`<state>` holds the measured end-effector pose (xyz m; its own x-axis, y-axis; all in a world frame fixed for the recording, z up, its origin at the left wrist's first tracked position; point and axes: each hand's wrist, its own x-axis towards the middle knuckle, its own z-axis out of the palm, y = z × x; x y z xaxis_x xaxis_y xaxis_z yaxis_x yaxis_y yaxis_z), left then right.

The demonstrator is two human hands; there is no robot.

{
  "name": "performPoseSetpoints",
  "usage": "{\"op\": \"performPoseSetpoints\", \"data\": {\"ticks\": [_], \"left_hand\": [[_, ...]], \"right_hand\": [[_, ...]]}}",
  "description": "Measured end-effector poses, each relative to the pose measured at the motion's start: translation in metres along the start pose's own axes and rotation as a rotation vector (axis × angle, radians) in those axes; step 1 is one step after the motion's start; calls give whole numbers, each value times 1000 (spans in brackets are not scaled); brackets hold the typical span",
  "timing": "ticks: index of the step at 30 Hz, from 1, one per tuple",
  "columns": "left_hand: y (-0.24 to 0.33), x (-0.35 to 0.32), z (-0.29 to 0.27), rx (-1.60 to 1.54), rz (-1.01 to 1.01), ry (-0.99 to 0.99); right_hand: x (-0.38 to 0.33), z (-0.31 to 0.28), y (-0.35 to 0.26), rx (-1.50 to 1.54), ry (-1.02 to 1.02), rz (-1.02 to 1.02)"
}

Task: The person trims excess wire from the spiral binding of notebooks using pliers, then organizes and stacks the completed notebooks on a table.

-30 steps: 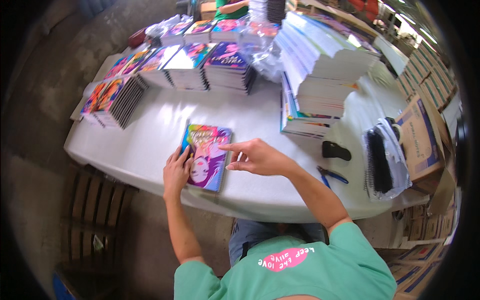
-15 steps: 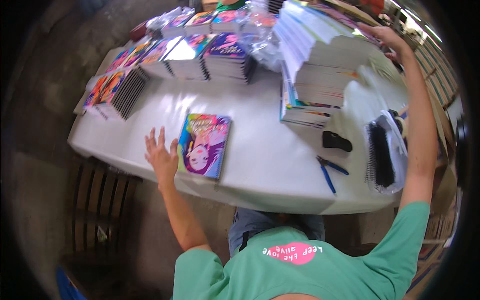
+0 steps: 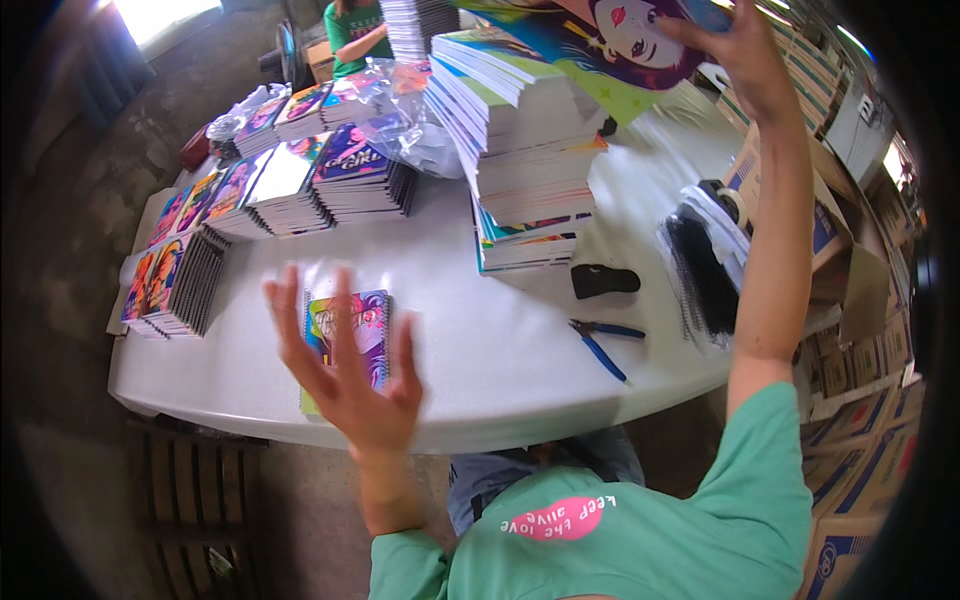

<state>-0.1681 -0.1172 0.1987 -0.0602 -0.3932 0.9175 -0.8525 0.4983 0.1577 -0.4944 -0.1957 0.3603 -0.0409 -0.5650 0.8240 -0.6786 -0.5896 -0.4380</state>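
Observation:
My left hand (image 3: 355, 375) is raised above the near table edge, fingers spread and holding nothing. Beneath it lies a spiral notebook (image 3: 375, 325) with a colourful cartoon-girl cover, partly hidden by the fingers. My right hand (image 3: 735, 65) is high at the upper right, thumb over the edge of a notebook with a cartoon-girl cover (image 3: 640, 45). That notebook is tilted above a tall, uneven stack of unbound notebooks (image 3: 540, 150). The top frame edge cuts part of it off.
Blue-handled pliers (image 3: 600, 350) and a small black object (image 3: 603, 281) lie right of centre. Black spiral coils (image 3: 695, 265) rest in plastic beyond them. Bound notebook stacks (image 3: 365, 185) stand at the left and back. Cartons (image 3: 865, 470) line the right. Another person (image 3: 355, 40) stands behind.
My right hand now has a cartoon-girl notebook raised at the tall stack. My left hand has come up and toward me, over the spiral notebook. The view has shifted right.

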Motion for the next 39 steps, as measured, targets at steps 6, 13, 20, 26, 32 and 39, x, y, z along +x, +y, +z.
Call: {"op": "performPoseSetpoints", "data": {"ticks": [6,13,20,26,32,39], "left_hand": [[83,-11,20,-215,133,-93],[55,-91,86,-198,211,-560],[47,-70,72,-255,221,-456],[33,-96,77,-157,231,-400],[44,-123,92,-23,116,-335],[83,-132,106,-57,-149,-151]], "right_hand": [[-138,42,-38,223,-519,39],[-245,60,31,657,-700,555],[-284,0,232,-864,-246,558],[-263,6,238,-986,-418,530],[-220,2,170,-521,-374,137],[-229,25,20,284,-716,436]]}}
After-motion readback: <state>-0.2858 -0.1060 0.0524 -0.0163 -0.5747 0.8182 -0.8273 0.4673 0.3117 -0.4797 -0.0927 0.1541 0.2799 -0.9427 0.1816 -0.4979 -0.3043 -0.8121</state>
